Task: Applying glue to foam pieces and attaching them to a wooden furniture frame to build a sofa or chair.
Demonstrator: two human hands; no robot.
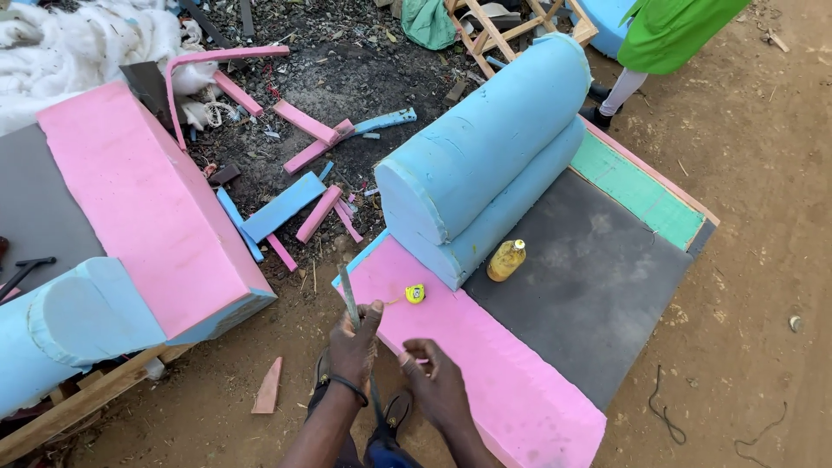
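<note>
My left hand [354, 341] grips a thin grey blade-like strip [347, 295] that stands upright at the near edge of a pink foam panel [485, 364]. My right hand [429, 374] rests on that same pink edge, fingers curled, pinching something small that I cannot make out. A small yellow tape measure [415, 294] lies on the pink foam just beyond my hands. A yellow plastic bottle [506, 260] stands on the grey foam seat [589, 277], against a blue foam roll [485, 147].
A second pink, grey and blue foam piece [139, 208] lies at left on a wooden frame [87, 399]. Foam offcuts [286, 204] litter the dark ground behind. A person in green [667, 35] stands at top right. Bare dirt [754, 303] spreads to the right.
</note>
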